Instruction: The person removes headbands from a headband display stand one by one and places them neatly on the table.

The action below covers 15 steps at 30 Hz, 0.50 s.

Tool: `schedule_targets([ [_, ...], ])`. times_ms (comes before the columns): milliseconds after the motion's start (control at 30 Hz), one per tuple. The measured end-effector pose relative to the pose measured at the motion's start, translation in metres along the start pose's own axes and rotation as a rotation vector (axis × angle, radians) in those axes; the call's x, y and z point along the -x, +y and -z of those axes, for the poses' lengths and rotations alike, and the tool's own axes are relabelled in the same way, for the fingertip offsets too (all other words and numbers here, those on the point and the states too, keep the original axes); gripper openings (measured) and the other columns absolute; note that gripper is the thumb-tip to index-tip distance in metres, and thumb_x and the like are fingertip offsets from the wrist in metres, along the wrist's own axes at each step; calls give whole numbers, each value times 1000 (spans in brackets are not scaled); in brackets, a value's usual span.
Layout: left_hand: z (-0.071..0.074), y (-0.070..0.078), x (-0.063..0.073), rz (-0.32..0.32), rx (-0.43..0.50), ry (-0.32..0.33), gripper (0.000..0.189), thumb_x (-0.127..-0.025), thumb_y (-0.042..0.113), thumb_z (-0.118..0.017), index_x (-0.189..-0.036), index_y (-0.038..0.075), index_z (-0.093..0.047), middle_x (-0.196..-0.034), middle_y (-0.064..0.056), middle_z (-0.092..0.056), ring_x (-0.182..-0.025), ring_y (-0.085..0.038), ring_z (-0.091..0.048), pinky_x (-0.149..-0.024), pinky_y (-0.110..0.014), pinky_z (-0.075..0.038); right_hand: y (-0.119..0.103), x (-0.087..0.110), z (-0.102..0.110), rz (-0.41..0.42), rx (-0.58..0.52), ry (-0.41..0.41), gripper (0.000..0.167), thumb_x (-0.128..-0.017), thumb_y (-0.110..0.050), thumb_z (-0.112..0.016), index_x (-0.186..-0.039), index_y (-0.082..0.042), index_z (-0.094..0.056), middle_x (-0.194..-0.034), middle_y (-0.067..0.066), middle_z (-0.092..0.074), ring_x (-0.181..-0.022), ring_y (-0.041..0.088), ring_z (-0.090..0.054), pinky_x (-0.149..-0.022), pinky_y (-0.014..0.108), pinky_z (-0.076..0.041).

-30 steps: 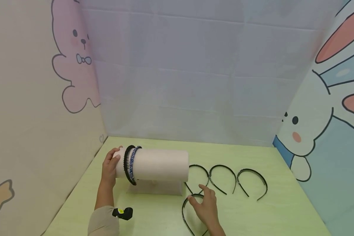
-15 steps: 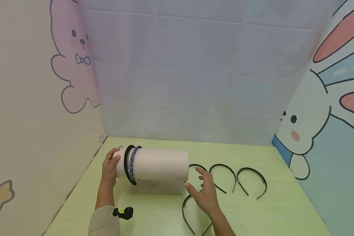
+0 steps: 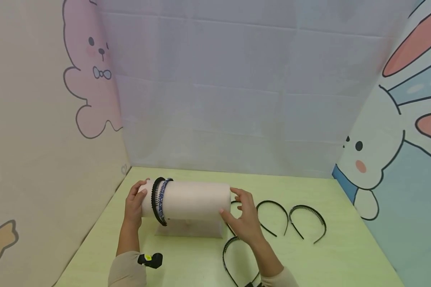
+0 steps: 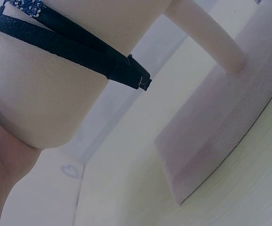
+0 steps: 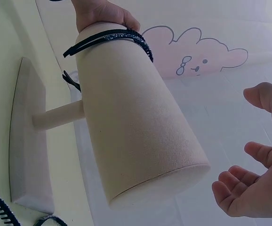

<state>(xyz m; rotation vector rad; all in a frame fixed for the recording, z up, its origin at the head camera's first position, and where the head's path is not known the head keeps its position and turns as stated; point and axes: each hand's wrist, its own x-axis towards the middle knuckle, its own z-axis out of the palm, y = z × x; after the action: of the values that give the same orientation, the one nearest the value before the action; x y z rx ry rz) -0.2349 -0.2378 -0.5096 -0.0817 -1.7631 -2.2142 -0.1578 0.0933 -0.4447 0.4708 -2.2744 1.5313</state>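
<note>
The left end of a pale cylinder (image 3: 197, 199) is gripped by the left hand (image 3: 133, 205). The right hand (image 3: 247, 223) is held with its fingers spread apart, just beside the cylinder's right end. The cylinder is carried by a stem above a flat base (image 3: 188, 229) on the worktop (image 3: 186, 267). Near its left end it is ringed by a black headband (image 3: 154, 201) and, closer to its middle, a blue glittery headband (image 3: 161, 199). Three dark headbands (image 3: 271, 202) are laid to its right; another headband (image 3: 224, 257) is placed before its right end.
</note>
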Motion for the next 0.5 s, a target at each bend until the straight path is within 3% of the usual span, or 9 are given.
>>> schedule_targets([
  [267, 2, -1, 0, 22, -35, 23, 22, -97, 5, -44, -118, 0, -44, -123, 9, -52, -113, -12, -47, -84, -23, -40, -2, -17, -5, 44, -31, -56, 56, -83, -25, -68, -134, -16, -45, -130, 6, -42, -111, 29, -43, -84, 47, -39],
  [500, 2, 1, -2, 7, -57, -23, 20, -98, 2, -39, -117, -1, -42, -135, -7, -44, -114, -12, -45, -85, -23, -38, -9, -33, -14, 66, -82, -104, 59, -81, -25, -69, -134, -14, -45, -129, 8, -43, -112, 30, -42, -86, 49, -38],
])
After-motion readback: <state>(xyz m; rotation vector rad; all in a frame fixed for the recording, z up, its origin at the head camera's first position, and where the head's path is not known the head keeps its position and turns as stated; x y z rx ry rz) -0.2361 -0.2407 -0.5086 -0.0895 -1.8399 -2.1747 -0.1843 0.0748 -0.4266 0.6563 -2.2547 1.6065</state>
